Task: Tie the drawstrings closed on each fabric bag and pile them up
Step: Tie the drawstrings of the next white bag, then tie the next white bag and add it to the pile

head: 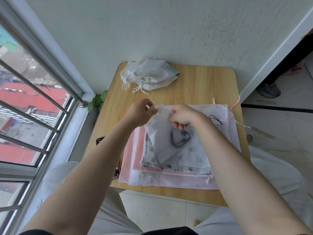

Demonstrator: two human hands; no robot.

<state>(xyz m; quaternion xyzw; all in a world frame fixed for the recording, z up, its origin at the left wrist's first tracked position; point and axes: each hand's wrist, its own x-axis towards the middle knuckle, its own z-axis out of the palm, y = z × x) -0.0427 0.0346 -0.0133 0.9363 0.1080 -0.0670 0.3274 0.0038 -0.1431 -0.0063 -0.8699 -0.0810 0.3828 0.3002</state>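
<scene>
I hold a thin, translucent white fabric bag [165,133] above a flat stack of unfinished bags [169,175] on the near half of the wooden desk [194,85]. My left hand [141,112] pinches the gathered top edge at its drawstring; my right hand [182,116] has its grip curled around the bag's mouth. A dark looped shape shows through the gauzy cloth. At the desk's far left corner lies a pile of tied white bags [149,75], cords trailing.
</scene>
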